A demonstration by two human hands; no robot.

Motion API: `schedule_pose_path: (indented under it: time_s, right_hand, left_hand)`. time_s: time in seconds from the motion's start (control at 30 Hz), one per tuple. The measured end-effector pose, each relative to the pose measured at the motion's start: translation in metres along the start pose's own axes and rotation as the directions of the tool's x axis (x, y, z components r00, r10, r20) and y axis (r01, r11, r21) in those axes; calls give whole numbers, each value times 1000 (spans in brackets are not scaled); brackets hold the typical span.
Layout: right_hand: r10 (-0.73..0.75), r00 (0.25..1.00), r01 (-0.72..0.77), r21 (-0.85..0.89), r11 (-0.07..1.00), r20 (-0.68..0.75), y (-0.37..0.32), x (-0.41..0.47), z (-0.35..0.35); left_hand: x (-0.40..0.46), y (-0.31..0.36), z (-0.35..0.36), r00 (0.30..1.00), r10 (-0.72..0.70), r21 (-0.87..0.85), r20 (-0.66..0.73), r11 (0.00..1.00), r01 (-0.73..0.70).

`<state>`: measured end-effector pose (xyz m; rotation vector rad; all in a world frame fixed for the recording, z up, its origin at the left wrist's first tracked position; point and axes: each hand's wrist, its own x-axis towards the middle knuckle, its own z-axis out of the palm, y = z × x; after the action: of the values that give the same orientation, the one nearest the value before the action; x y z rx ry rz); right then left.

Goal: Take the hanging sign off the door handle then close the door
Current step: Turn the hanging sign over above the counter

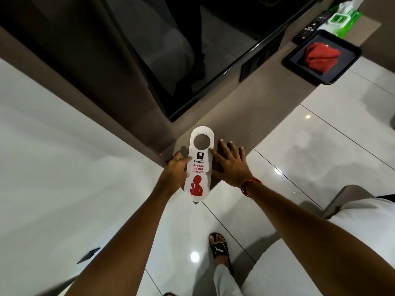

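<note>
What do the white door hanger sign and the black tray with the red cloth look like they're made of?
White door hanger sign: probably thin matte card or plastic, lying flat with a clean punched hole. Black rectangular tray: looks like smooth moulded plastic with a faint sheen. Red cloth: soft, nubby, like terry.

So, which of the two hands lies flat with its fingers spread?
The right hand, with the red thread on its wrist. It lies palm down on the wooden counter beside the door hanger sign. The left hand is curled at the sign's edge.
</note>
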<state>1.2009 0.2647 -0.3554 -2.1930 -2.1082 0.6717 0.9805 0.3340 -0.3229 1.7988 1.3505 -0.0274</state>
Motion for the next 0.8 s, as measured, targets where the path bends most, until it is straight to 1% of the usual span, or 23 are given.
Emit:
schedule_pose_path:
  time_s: [0.1, 0.2, 0.3, 0.37, 0.43, 0.53, 0.6, 0.67, 0.7, 0.8]
  right_hand:
    - [8, 1000, -8, -2, 1000, 25, -2, 0, 0]
    - [33, 999, -34, 30, 999, 42, -9, 0, -8]
    - [32, 995, -41, 97, 994, 95, -22, -3, -19]
    - [11, 995, -22, 113, 993, 98, -34, -7, -28]
    - [-28, 998, 21, 101, 995, 64, -52, -14, -37]
    - [-132, 990, 136, 78, 988, -56, -93, -20, -50]
    - [-273, 955, 273, -15, 962, -117, -133, -24, -50]
    - [-406, 902, 398, -83, 914, -147, -188, -31, -46]
    - [-446, 882, 436, -96, 895, -155, -207, -35, -44]
    - [-633, 760, 621, -119, 774, -147, -302, -57, -41]
  left_hand:
    - [-1, 1, 0, 999, -37, -20, -21, 999, 37]
    - [-2, 6, 1, 998, -25, 58, -63, 998, 29]
    - [-12, 13, -3, 996, 14, 157, -87, 988, 0]
    - [-23, 14, -8, 987, 61, 199, -151, 979, -30]
    - [-42, 10, -17, 968, 95, 213, -232, 976, -45]
    - [-78, -6, -40, 937, 123, 220, -326, 974, -52]
    - [-113, -27, -58, 902, 145, 244, -406, 969, -46]
    - [-161, -56, -81, 864, 134, 270, -485, 963, 2]
    - [-177, -66, -87, 848, 135, 287, -512, 958, 20]
    - [-263, -114, -124, 776, 42, 265, -629, 950, 164]
